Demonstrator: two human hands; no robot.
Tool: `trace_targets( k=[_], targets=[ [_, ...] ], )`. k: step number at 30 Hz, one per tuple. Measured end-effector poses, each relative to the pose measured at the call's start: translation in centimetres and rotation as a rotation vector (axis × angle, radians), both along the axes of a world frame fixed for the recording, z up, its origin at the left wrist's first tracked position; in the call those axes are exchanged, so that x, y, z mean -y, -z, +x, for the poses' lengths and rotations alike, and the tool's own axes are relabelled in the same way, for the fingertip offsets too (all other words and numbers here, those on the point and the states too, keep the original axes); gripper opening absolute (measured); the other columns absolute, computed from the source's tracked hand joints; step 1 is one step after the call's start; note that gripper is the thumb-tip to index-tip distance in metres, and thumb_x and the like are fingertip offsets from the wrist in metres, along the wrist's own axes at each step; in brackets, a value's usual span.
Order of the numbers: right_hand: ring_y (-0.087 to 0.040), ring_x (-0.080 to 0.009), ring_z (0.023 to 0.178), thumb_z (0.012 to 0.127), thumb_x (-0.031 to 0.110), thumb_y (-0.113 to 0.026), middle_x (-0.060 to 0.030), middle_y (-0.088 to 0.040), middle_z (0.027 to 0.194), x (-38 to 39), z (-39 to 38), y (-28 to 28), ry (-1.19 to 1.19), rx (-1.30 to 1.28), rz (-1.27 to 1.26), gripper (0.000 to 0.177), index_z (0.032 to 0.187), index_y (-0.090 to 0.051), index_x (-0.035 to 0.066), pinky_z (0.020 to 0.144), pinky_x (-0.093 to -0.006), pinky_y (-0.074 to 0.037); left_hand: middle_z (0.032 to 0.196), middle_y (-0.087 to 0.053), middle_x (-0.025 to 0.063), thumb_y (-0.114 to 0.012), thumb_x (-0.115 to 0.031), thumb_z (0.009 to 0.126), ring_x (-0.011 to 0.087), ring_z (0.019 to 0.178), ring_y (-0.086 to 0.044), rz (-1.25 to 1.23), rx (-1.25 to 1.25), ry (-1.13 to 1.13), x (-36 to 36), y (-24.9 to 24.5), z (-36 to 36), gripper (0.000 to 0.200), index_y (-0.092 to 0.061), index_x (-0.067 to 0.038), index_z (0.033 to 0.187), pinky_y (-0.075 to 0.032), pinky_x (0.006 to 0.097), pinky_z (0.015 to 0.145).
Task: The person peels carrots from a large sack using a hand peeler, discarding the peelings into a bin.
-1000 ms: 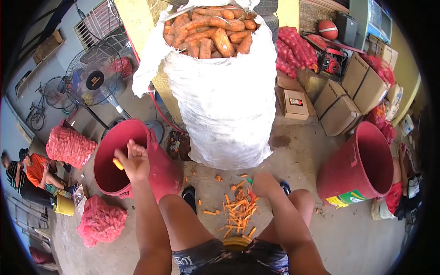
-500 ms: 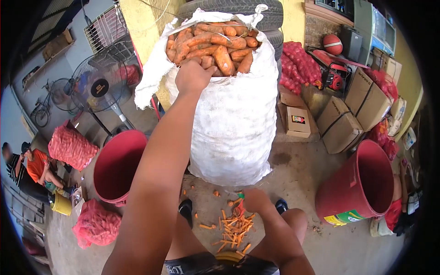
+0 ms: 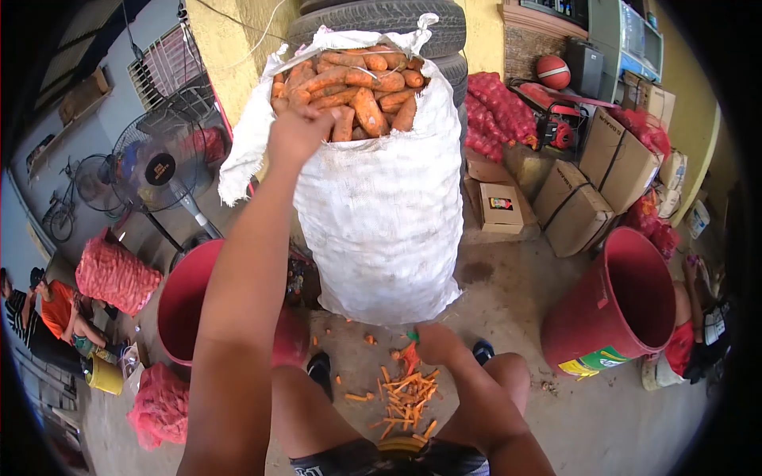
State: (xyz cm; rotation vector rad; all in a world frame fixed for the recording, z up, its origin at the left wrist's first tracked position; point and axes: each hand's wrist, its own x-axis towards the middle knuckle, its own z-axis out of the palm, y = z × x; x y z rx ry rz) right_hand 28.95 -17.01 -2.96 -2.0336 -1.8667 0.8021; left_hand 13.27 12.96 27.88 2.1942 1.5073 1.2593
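Left hand (image 3: 295, 136), fingers curled, meets carrots (image 3: 369, 111) standing near upright in the sack (image 3: 381, 214); grip hidden.

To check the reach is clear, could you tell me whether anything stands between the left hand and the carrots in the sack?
Nothing visible does: the left hand is right at the carrots in the open top of the white sack.

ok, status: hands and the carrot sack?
Left hand at carrots in white sack mouth, grip unclear. Right hand low over carrot peels. Nothing blocking.
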Motion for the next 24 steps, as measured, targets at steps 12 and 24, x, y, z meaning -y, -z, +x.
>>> trace_targets(
  k=[12,24],
  targets=[
    [-0.068,-0.0452,0.109,0.087,0.011,-0.058,-0.0265,-0.073,0.112,-0.1,0.2,2.2,-0.05,-0.001,0.05,0.031,0.115,-0.07,0.002,0.095,-0.0526,-0.054,0.11,-0.078,0.0145,-0.082,-0.052,0.083,0.0325,0.107,-0.074,-0.082,-0.319,-0.214,2.2,1.4,4.2,0.047,-0.079,-0.014,0.111,-0.059,0.0453,0.089],
    [-0.069,-0.044,0.109,0.089,0.014,-0.058,-0.0262,-0.073,0.115,0.0,1.4,1.9,-0.029,-0.008,0.034,0.039,0.125,-0.067,0.003,0.096,-0.0529,-0.054,0.097,-0.078,0.0136,-0.086,-0.039,0.077,0.0274,0.094,-0.076,0.004,0.026,-0.139,-0.3,0.1,4.8,0.042,-0.077,-0.005,0.101,-0.057,0.04,0.081]
  ],
)
